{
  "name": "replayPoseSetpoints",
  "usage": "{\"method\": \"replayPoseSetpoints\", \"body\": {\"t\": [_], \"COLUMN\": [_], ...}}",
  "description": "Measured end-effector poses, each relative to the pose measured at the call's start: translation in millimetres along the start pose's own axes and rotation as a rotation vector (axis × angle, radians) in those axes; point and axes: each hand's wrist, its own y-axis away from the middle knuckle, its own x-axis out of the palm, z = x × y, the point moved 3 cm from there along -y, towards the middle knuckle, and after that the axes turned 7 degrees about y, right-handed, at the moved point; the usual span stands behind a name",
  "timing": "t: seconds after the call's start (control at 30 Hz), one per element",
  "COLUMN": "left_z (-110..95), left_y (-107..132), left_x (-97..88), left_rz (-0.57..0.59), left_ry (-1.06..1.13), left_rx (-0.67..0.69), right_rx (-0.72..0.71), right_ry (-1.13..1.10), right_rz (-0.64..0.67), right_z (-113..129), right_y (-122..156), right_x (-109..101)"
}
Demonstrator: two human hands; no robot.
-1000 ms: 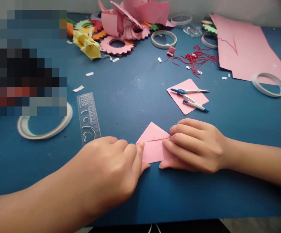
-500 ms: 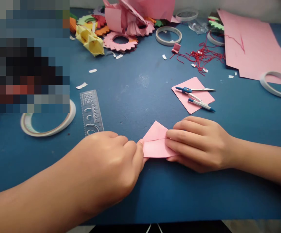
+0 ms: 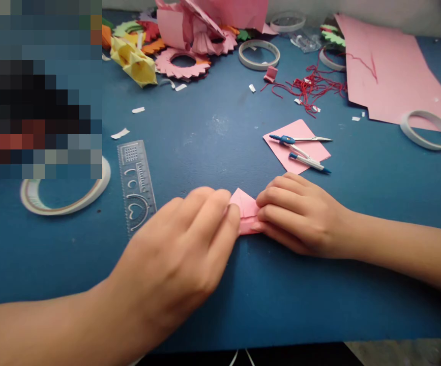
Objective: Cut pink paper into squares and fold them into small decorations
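Observation:
A small piece of folded pink paper (image 3: pixel 245 207) lies low over the blue table between my two hands, its pointed corner turned away from me. My left hand (image 3: pixel 184 241) grips its left side, thumb and fingers closed. On the right side, my right hand (image 3: pixel 300 213) holds it with bent fingers that cover that end. Beyond my right hand rests a pink paper square (image 3: pixel 298 129), with a blue-and-white drawing compass (image 3: pixel 300 147) on it. A clear plastic stencil ruler (image 3: pixel 136 183) lies left of the paper, partly behind my left hand.
Tape rolls lie at the left (image 3: pixel 65 206), back (image 3: pixel 259 55) and right (image 3: pixel 428 130). Tangled red thread (image 3: pixel 314 89) and large pink sheets (image 3: pixel 391 71) occupy the back right. A pink paper ring (image 3: pixel 182 63) and yellow folded paper (image 3: pixel 134 61) sit at the back left. White scraps are scattered about.
The lower part of the pink paper is now folded up, so less of it shows. My left hand has turned, its fingers rising over the paper's left side. The view has shifted slightly.

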Motion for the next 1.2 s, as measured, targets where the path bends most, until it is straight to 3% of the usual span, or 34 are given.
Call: {"method": "replayPoseSetpoints", "body": {"t": [0.17,0.47,0.8,1.2], "left_z": [-18.6,-30.4,-32.6,-31.8], "left_y": [8.3,17.3,16.0,14.7], "left_x": [8.4,7.3,10.9,9.1], "left_rz": [-0.007,-0.042,-0.008,-0.025], "left_ry": [0.031,-0.016,-0.044,-0.075], "left_rx": [0.087,0.002,-0.004,0.0], "right_rx": [0.02,0.071,-0.025,-0.036], "right_ry": [-0.01,0.003,0.04,-0.012], "right_rz": [0.011,0.003,-0.106,-0.107], "right_z": [-0.6,-1.8,1.1,1.5], "right_y": [-0.9,-1.3,2.3,2.6], "right_x": [1.7,-0.1,-4.1,-5.6]}}
